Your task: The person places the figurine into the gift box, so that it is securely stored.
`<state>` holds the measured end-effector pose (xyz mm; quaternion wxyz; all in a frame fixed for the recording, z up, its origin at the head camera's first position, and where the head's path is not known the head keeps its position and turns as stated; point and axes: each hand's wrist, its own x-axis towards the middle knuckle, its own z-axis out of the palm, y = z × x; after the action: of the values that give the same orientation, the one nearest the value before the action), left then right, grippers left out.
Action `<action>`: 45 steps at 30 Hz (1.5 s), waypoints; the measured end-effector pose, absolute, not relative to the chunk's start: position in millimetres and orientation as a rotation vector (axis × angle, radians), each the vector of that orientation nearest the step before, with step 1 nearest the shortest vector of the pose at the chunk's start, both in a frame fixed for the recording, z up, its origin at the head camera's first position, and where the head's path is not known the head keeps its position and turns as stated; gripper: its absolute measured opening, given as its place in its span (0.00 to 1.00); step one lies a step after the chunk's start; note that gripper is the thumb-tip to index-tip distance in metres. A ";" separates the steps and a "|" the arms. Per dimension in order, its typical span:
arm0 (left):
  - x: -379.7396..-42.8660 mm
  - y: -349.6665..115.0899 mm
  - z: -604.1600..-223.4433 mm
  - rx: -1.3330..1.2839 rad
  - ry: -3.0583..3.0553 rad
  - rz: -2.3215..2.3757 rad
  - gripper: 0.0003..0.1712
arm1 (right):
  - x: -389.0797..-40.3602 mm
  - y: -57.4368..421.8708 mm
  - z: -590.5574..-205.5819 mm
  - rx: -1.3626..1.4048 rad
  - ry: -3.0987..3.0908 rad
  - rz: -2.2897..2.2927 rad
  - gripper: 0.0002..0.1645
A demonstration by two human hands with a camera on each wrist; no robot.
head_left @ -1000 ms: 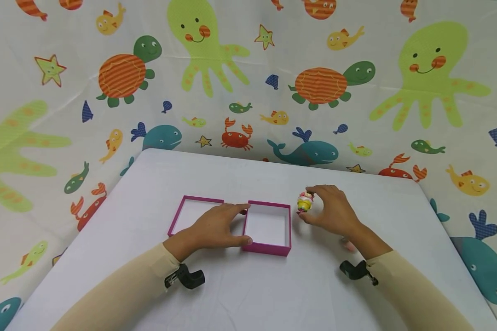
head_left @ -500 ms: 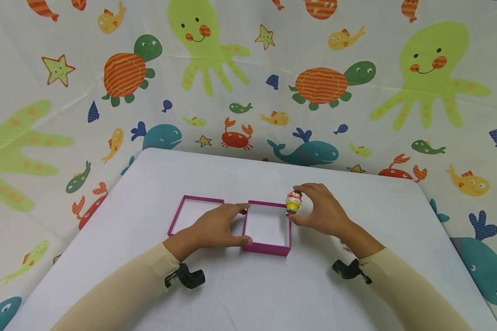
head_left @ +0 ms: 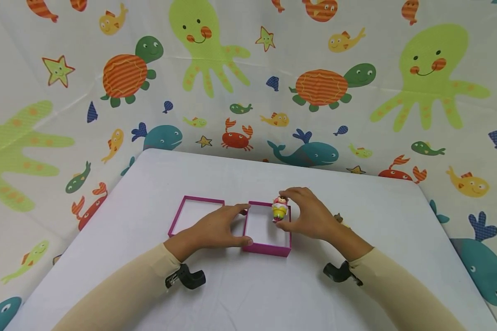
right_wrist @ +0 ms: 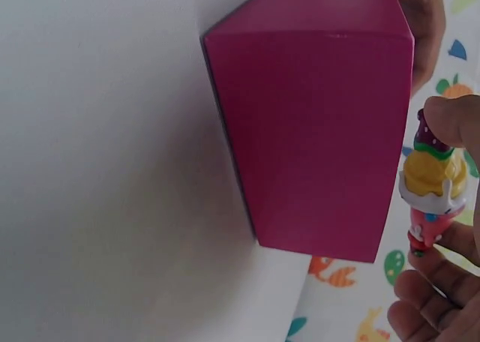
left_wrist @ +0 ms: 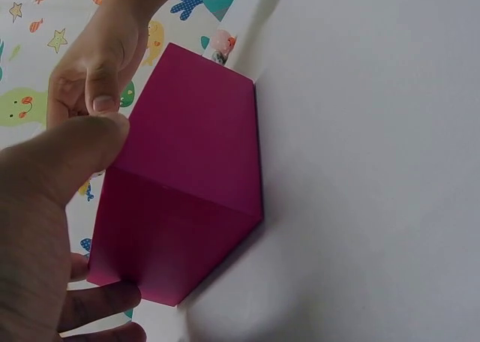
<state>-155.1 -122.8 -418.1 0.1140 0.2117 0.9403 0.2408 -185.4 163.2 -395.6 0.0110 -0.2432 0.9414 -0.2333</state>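
A magenta box [head_left: 267, 249] with a white inside stands with its open side up near the middle of the table. My left hand [head_left: 217, 226] grips its left side, thumb at the front corner [left_wrist: 112, 128] and fingers farther back along the wall. Between thumb and fingertips, my right hand [head_left: 308, 214] pinches a small toy figurine [head_left: 279, 208] with a yellow body, white trim and a pink part. The figurine is over the right part of the box opening, above the rim in the right wrist view, its dark purple end [right_wrist: 431, 136] under the thumb.
Left of the box lies a second magenta-rimmed open piece [head_left: 203, 199], partly hidden by my left hand. Behind my right wrist a small brownish thing [head_left: 338, 217] shows; a pinkish small object [left_wrist: 223, 42] appears beyond the box. A sea-animal print curtain [head_left: 248, 92] hangs behind the white table.
My right hand has carried the figurine leftward, from beside the box's right wall to over its opening. The left hand has stayed on the box.
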 end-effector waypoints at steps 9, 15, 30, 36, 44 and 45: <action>-154.0 -122.6 -416.8 0.619 2.764 0.696 0.58 | -180.3 150.2 -396.2 -0.820 2.870 -0.768 0.51; -154.2 -121.4 -416.6 0.603 2.768 0.685 0.58 | -179.4 143.3 -398.1 -0.838 2.835 -0.802 0.51; -153.7 -121.9 -417.2 0.641 2.776 0.688 0.58 | -169.1 128.8 -397.1 -0.819 2.761 -0.841 0.51; -153.3 -122.5 -417.1 0.643 2.775 0.704 0.58 | -168.2 123.2 -401.4 -0.818 2.759 -0.800 0.51; -152.7 -123.1 -417.4 0.647 2.769 0.700 0.58 | -168.0 118.3 -408.5 -0.818 2.750 -0.755 0.51; -152.6 -123.1 -417.4 0.647 2.769 0.701 0.58 | -168.1 117.7 -409.2 -0.825 2.751 -0.748 0.51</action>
<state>-152.6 -123.1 -417.4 0.1060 0.2197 0.9401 0.2380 -168.1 117.7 -409.2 0.0867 -0.2768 0.9235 -0.2512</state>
